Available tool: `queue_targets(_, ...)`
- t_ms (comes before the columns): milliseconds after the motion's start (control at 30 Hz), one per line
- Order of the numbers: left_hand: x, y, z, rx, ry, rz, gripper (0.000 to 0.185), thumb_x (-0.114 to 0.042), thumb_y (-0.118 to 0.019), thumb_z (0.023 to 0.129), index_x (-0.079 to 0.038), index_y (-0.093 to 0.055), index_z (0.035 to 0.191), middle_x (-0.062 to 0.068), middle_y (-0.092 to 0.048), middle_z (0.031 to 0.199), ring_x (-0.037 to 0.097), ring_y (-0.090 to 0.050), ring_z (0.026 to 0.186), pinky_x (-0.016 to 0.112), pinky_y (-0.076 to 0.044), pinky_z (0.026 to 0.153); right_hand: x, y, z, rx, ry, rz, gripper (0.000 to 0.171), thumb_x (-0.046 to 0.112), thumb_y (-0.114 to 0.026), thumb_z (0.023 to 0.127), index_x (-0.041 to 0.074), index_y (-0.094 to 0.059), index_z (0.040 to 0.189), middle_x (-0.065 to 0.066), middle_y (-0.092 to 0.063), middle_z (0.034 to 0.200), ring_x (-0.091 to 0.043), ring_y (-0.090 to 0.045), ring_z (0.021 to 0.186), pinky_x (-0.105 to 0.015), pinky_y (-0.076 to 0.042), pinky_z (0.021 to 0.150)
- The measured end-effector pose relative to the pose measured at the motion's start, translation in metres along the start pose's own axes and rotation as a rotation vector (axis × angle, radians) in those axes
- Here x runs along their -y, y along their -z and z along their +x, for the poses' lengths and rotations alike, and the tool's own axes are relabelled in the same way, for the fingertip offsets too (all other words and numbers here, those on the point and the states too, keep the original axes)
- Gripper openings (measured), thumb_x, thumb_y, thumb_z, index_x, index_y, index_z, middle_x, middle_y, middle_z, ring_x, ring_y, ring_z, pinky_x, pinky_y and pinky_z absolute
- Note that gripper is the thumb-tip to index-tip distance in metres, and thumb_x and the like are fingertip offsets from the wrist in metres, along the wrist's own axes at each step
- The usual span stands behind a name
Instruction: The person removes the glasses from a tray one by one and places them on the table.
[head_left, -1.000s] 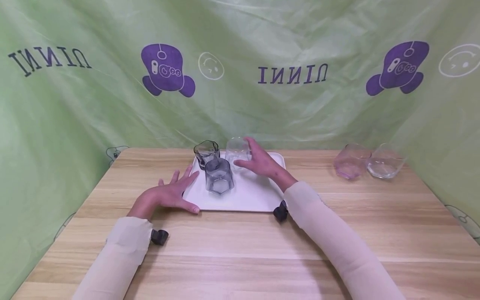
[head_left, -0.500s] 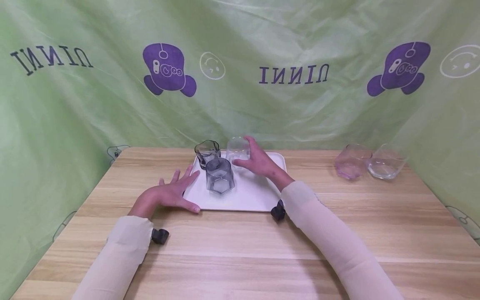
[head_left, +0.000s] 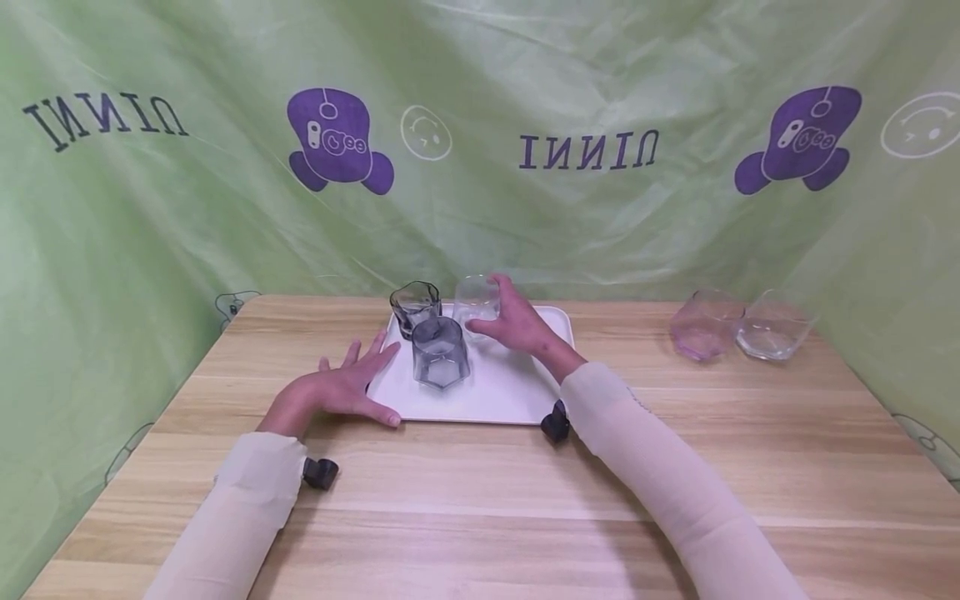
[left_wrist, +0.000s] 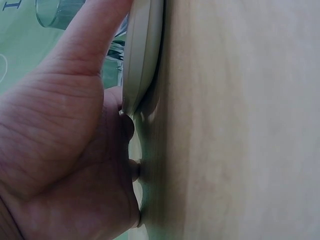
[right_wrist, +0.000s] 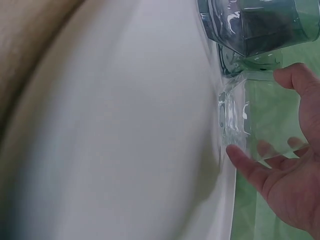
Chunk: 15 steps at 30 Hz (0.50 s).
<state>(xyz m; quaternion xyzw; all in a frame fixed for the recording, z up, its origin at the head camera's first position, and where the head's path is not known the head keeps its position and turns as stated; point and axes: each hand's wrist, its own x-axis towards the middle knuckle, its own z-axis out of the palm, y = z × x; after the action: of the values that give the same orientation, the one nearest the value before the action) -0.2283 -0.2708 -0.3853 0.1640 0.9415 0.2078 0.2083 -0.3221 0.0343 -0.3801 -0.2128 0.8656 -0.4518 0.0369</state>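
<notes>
Clear glass [head_left: 474, 300] in the curl of your right hand [head_left: 519, 321], fingers and thumb bent round its side wall, stands upright toward the back of the white tray [head_left: 510, 390]; whether its base bears fully there is hard to tell. Expect it rigid, fairly light, slick and quick to chip; the lower wall, away from the thin rim, looks your safest hold. Your left hand [head_left: 341, 387] lies with fingers spread along the tray's left edge, thumb at the near corner. Nearer you stands the gray glass [head_left: 440, 357], smoky and faceted; left of yours, the dark glass [head_left: 415, 308], wavy-rimmed. The tray is smooth, round-cornered, low-lipped. Well to your right, the pink glass [head_left: 705, 327] and slanted glass [head_left: 772, 329], both angular, share the grained table [head_left: 465, 517]. Creased green cloth [head_left: 480, 225] hangs behind.
</notes>
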Motion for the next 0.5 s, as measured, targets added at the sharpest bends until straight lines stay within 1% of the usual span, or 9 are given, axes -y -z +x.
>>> queue_targets(333, 0.0014, -0.0004, 0.0016, -0.006, -0.004, -0.004, 0.133, -0.066, -0.082, 0.075, -0.012, -0.003, 0.166, 0.018, 0.02, 0.168, 0.052, 0.019, 0.149, 0.083, 0.015, 0.101, 0.0019, 0.001, -0.0005, -0.035, -0.01, -0.005, 0.093, 0.025, -0.085, 0.087, 0.007, -0.027, 0.157, -0.026, -0.049, 0.146, -0.04, -0.055, 0.124, -0.052, -0.049, 0.1)
queue_targets(500, 0.0018, -0.0025, 0.0005, -0.011, -0.004, -0.01, 0.132, -0.066, -0.083, 0.075, -0.012, -0.004, 0.167, 0.018, 0.019, 0.168, 0.052, 0.019, 0.149, 0.083, 0.016, 0.101, 0.0008, 0.0028, -0.0026, -0.036, -0.017, 0.008, 0.092, 0.024, -0.086, 0.086, 0.007, -0.029, 0.156, -0.025, -0.049, 0.148, -0.04, -0.053, 0.128, -0.052, -0.047, 0.104)
